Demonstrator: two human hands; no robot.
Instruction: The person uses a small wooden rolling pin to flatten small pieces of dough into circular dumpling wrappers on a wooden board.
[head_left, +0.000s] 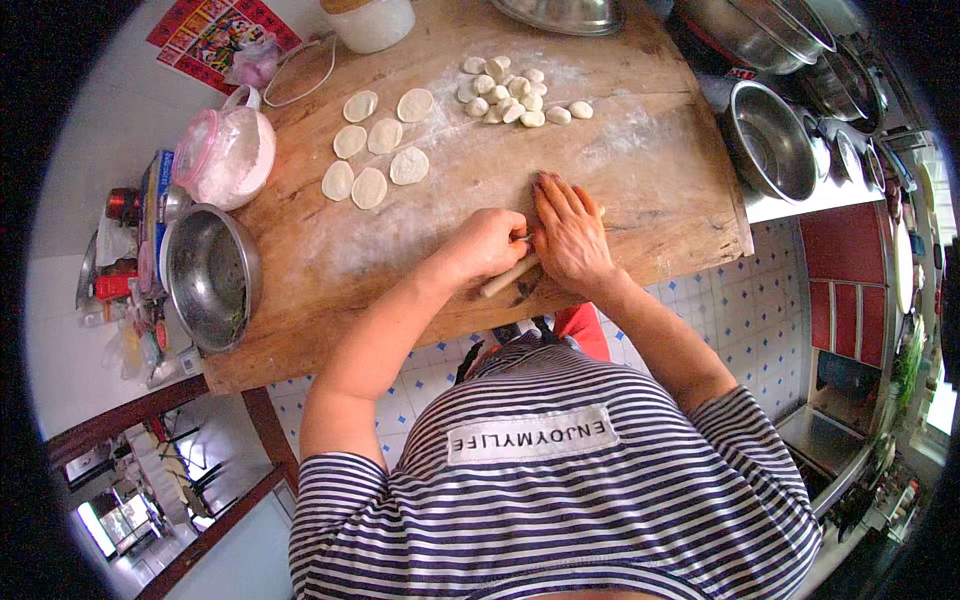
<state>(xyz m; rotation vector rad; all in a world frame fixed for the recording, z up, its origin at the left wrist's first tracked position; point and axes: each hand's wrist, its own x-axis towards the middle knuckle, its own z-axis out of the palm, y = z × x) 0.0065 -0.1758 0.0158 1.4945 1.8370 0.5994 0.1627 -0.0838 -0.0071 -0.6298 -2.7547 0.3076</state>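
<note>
My right hand (572, 234) lies with its palm on a wooden rolling pin (510, 276), fingers stretched out together. Close beside it, my left hand (491, 241) has curled fingers pinching the edge of something pale, mostly hidden between the hands, probably a dough round. The pin slants across the near part of the wooden board (480, 176), its lower left end showing below my left hand. Several flat dough rounds (409, 166) lie spread out at the upper left of the board. A heap of small dough pieces (519, 88) sits farther back, with two pieces to its right.
A flour container with a pink rim (251, 154) and a steel bowl (251, 255) stand on the left. Another steel bowl (772, 142) is on the right-hand counter. A white container (375, 28) and a metal lid or bowl (570, 15) are at the back. Loose flour dusts the board.
</note>
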